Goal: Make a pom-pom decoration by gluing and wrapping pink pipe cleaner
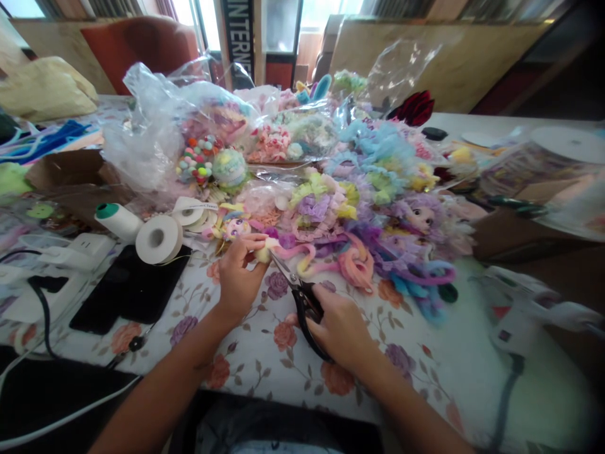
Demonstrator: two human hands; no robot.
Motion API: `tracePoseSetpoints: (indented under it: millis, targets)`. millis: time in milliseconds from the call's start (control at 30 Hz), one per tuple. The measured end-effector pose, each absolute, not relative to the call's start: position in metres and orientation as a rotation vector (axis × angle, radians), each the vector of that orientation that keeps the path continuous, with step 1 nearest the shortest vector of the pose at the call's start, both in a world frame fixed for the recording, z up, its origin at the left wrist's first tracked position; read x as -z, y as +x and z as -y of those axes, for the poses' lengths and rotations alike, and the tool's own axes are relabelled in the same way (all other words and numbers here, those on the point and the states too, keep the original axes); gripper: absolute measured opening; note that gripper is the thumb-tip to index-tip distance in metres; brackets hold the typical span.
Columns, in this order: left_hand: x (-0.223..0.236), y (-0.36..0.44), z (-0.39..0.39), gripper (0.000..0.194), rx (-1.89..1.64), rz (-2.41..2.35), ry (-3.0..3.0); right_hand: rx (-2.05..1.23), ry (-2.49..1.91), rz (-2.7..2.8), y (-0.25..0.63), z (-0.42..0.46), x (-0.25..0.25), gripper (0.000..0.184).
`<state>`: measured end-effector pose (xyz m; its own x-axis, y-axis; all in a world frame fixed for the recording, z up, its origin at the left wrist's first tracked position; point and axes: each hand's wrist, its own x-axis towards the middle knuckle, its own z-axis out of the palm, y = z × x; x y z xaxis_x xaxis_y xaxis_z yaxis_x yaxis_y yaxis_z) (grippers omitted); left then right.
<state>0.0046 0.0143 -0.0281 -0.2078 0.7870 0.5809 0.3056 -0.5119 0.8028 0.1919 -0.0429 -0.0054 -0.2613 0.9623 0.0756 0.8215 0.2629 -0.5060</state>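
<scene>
Between the thumb and fingers of my left hand (242, 274) is a small pale yellow fluffy piece (265, 251). My right hand (343, 325) grips black-handled scissors (302, 296), with fingers in the handles. The scissor blades point up and left, and their tips are at the fluffy piece; I cannot tell whether they touch it. Just beyond lies a fuzzy pink and yellow strip (307, 258), which curls toward a coiled peach strip (357, 265). Whether the strip joins the held piece is unclear.
Pastel ruffles, pom-poms (201, 161) and a doll head (418, 217) heap across the back, partly under clear plastic. Ribbon rolls (158, 239), a thread cone (118, 222), a black phone (132, 287) and power strips (47, 290) lie left. A glue gun (515, 309) stands right.
</scene>
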Motion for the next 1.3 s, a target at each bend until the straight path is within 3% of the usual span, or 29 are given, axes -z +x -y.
tracePoseSetpoints:
  millis: [633,1300]
  targets:
    - [0.016,0.003,-0.011,0.018,-1.913,-1.315,2.094,-0.661,-1.606,2.133,0.194,0.043,0.008,0.026]
    - [0.011,0.003,-0.008,0.024,-2.024,-1.23,2.242,-0.662,-1.59,2.097,0.196,0.048,0.012,0.028]
